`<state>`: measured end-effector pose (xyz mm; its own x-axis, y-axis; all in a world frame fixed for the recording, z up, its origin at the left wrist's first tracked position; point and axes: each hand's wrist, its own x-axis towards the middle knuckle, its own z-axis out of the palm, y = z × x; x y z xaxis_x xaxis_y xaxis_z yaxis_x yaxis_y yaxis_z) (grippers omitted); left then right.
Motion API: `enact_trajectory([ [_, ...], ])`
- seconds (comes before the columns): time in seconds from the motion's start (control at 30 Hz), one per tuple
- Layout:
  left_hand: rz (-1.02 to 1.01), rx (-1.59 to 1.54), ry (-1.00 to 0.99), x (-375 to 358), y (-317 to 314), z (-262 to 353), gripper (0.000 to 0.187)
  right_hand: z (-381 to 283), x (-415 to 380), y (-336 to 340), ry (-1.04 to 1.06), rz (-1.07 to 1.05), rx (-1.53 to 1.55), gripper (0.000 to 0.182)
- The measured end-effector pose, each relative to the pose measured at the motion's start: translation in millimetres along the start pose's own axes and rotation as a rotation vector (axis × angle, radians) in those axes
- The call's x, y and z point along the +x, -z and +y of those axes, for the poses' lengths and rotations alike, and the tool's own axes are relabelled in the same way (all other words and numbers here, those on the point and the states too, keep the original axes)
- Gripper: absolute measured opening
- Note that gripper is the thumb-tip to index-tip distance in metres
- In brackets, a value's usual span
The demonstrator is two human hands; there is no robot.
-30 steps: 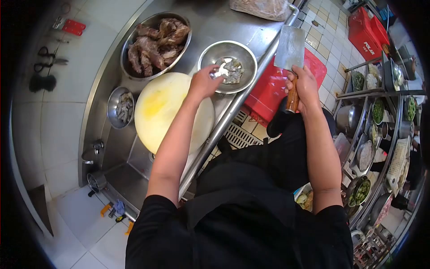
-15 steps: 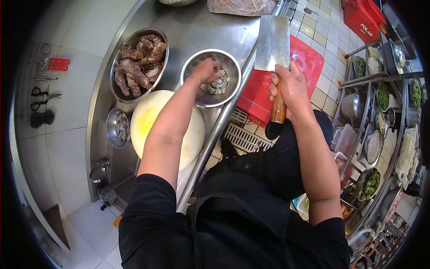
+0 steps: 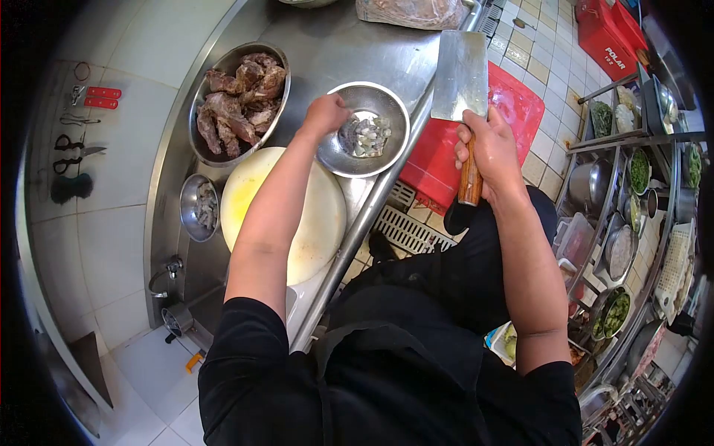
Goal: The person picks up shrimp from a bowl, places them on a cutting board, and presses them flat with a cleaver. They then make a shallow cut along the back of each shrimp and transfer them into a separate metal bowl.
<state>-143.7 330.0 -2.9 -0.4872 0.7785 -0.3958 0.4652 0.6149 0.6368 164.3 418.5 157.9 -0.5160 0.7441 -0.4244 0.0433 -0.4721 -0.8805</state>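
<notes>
My left hand (image 3: 325, 115) grips the near-left rim of a small steel bowl (image 3: 387, 100) holding pale chopped pieces (image 3: 366, 136); the bowl is tipped a little toward the round pale cutting board (image 3: 320, 223) below it. My right hand (image 3: 487, 152) is shut on the wooden handle of a cleaver (image 3: 461, 74), whose broad blade points up and away, held off the counter's right edge above a red crate (image 3: 513, 104).
A large steel bowl of dark meat chunks (image 3: 238, 97) sits at the counter's back left, a small bowl of grey pieces (image 3: 199, 207) beside the board. A bagged item (image 3: 413, 11) lies at the far end. Shelves of vegetable containers (image 3: 632, 193) stand right.
My left hand came out of the small bowl and took hold of its rim, tilting it. The cleaver stayed raised in my right hand, shifting slightly.
</notes>
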Motion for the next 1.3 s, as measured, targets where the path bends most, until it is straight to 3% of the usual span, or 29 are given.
enact_trajectory([
  [0.03,0.108,0.405,-0.056,-8.1,-3.1,1.9,0.024,0.7,0.7,0.0,0.001,0.002,0.003,0.011],
  [0.07,0.12,0.394,-0.126,-11.6,-12.6,-8.6,0.031,0.7,1.4,-0.3,0.003,0.004,0.006,0.011],
  [0.17,0.194,0.477,-0.059,-8.5,-43.5,-21.2,0.036,-0.4,0.9,-2.1,-0.01,0.01,0.004,0.011],
  [0.33,0.123,0.317,-0.024,-4.8,-37.5,-20.2,0.028,3.6,2.2,-2.6,0.016,0.006,-0.002,0.011],
  [0.4,-0.089,-0.629,0.218,-6.1,-27.5,-20.3,0.022,3.5,1.2,-3.4,0.017,0.001,0.0,0.011],
  [0.43,-0.085,-0.627,0.219,-13.3,-21.2,-19.6,0.022,2.4,0.2,-3.9,0.016,0.0,-0.003,0.011],
  [0.5,-0.236,-1.041,0.147,-38.8,-7.4,-15.2,0.022,2.4,-0.4,-4.5,0.015,-0.007,-0.007,0.011],
  [0.63,-0.273,-1.25,0.06,-63.8,2.0,-23.2,0.033,4.3,0.3,-6.5,0.016,-0.01,-0.01,0.011],
  [0.77,-0.208,-1.276,0.024,-88.3,4.4,-18.5,0.034,6.6,0.7,-10.5,0.011,-0.013,-0.043,0.012],
  [0.93,0.018,-0.975,0.028,-148.4,7.7,-22.2,0.023,9.5,-0.9,-16.1,0.039,-0.058,-0.163,0.012],
  [1.1,0.218,-0.759,0.073,-234.8,-16.1,-84.6,0.012,26.2,1.3,-21.6,0.22,-0.178,-0.484,0.011],
  [1.17,0.277,-0.785,0.11,-264.5,-34.6,-114.2,0.014,38.2,-0.7,-26.0,0.231,-0.235,-0.511,0.01],
  [1.23,0.339,-0.648,0.188,-291.0,-46.8,-130.6,0.016,51.2,-3.6,-31.6,0.397,-0.307,-0.683,0.014],
  [1.27,0.393,-0.442,0.181,-303.7,-51.3,-139.3,0.021,57.0,-3.9,-33.4,0.401,-0.325,-0.691,0.014],
  [1.3,0.405,-0.453,0.188,-312.3,-50.8,-138.2,0.021,62.9,-4.3,-34.3,0.426,-0.358,-0.796,0.016],
])
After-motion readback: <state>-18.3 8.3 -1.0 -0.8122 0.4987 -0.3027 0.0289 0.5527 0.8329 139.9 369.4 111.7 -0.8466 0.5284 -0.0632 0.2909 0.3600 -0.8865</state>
